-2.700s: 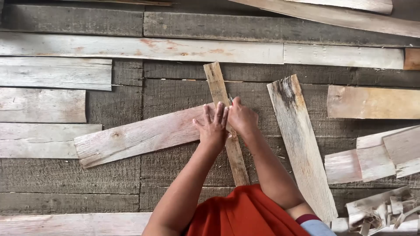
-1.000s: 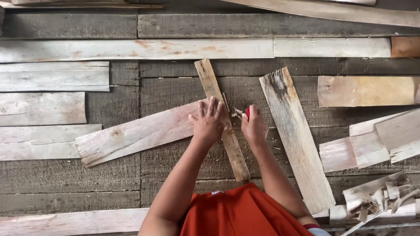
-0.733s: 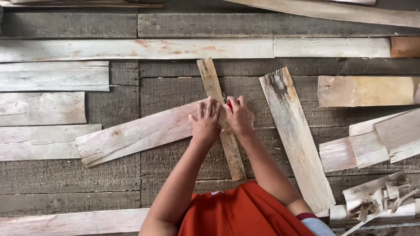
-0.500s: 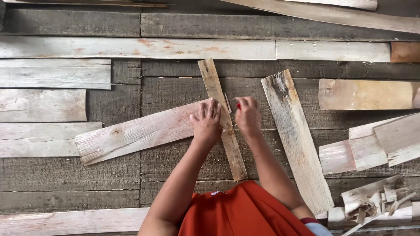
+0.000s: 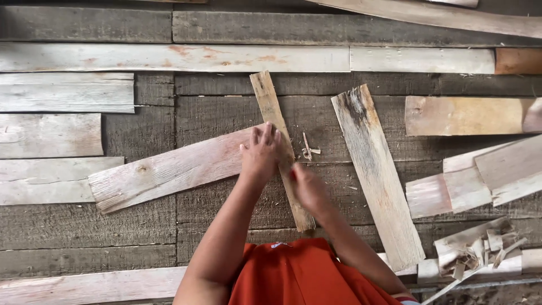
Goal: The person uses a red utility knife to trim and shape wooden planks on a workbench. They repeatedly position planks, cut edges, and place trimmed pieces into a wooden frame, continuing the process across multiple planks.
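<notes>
Narrow slat [image 5: 278, 141] lies crossed over wide pale plank [image 5: 169, 169], centre of plank floor [image 5: 226, 118]. Left hand [image 5: 261, 151] flat on crossing, fingers spread. Right hand [image 5: 307, 186] blurred beside slat; grip cannot tell. Joint looks unfinished. Loose boards, small splinter [image 5: 309, 150], offcut pile [image 5: 474, 251] near right.

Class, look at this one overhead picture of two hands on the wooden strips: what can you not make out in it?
- Right hand: motion-blurred; whether it holds anything is unclear.
- Narrow strip: its middle is hidden under the left hand.
- Shavings: too small to identify surely.
- Scrap pile: small and jumbled, pieces indistinct.
</notes>
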